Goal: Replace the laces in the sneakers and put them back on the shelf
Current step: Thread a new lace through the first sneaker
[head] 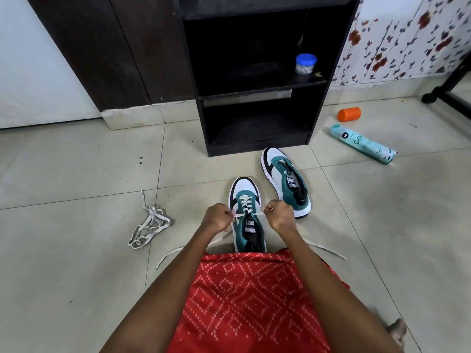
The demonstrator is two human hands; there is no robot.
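A green, white and black sneaker (242,192) stands on the floor in front of my knees, with a white lace (246,203) crossed through its eyelets. My left hand (216,220) grips the lace's left end. My right hand (280,215) grips the right end. Both hands pull outward at the shoe's top eyelets, and the loose lace tails trail back along the floor on either side. A second matching sneaker (285,182) without a lace stands to the right, near the black shelf (254,80). A loose bundle of lace (150,225) lies on the tiles to the left.
A small jar with a blue lid (305,63) sits on the shelf's middle board. An orange container (349,114) and a teal spray can (363,143) lie on the floor at the right. A dark wooden door stands left of the shelf.
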